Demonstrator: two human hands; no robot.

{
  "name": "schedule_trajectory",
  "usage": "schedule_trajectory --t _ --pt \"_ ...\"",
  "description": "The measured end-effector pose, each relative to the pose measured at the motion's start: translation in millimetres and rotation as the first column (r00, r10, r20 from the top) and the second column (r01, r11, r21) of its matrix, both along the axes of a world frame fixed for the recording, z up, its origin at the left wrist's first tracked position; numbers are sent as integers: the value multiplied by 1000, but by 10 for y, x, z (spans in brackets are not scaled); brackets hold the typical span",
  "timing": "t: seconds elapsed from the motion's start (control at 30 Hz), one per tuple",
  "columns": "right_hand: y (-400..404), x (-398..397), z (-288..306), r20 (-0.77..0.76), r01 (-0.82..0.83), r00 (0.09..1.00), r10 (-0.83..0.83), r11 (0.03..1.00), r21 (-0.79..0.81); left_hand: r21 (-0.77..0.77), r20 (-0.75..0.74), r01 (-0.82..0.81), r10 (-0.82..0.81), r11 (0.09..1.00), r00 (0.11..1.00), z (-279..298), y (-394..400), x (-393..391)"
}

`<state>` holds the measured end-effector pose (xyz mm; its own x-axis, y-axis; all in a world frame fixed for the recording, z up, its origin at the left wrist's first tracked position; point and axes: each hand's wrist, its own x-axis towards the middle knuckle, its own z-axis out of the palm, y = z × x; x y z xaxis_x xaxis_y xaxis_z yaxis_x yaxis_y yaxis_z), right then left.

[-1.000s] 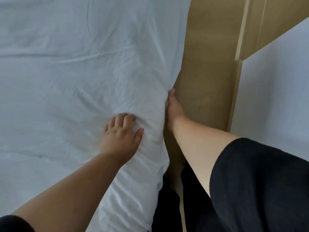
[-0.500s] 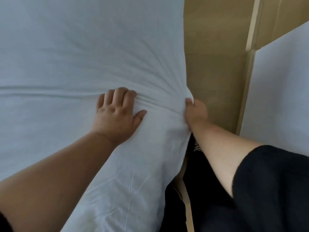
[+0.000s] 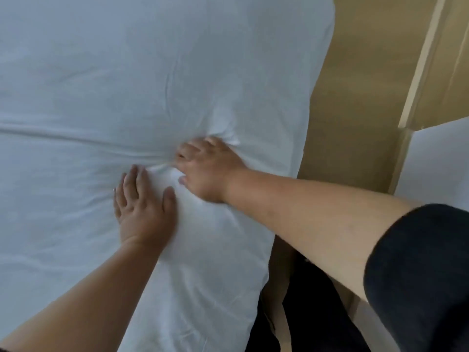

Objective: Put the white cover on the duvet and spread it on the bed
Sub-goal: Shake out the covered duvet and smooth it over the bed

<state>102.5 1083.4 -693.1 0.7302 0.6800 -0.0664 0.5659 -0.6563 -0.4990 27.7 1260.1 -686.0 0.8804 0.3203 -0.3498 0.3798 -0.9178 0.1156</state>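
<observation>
Pressing flat left hand [image 3: 142,204] on the white-covered duvet [image 3: 157,80] spread over the bed, right hand [image 3: 205,168] apparently bunching cloth in curled fingers [image 3: 186,154]; soft, light, best gripped at edges.

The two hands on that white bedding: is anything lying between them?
Only a small bunched ridge of the white cover lies between the left hand and the right hand; nothing else, as the head view shows.
</observation>
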Motion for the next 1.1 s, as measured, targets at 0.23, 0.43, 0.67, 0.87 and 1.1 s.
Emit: schedule_trajectory --t 0.23,0.43,0.67,0.87,1.1 --pt "-1879 1075 -112 -185 506 484 -855 446 -738 44 -256 15 -3 999 967 437 -348 -57" --pt "-1302 845 647 -202 335 879 -431 862 -380 -75 -264 95 -111 993 958 599 -876 330" --pt "-559 1633 311 -207 -56 978 -17 937 -343 12 -137 -16 17 1000 990 451 -461 983" --pt "-1823 2969 -204 -399 439 464 -791 596 -673 -73 -212 -5 -10 997 977 371 -418 1868" --pt "-1100 3752 119 -716 441 487 -500 849 -292 -93 -243 -128 102 987 965 355 -660 2139"
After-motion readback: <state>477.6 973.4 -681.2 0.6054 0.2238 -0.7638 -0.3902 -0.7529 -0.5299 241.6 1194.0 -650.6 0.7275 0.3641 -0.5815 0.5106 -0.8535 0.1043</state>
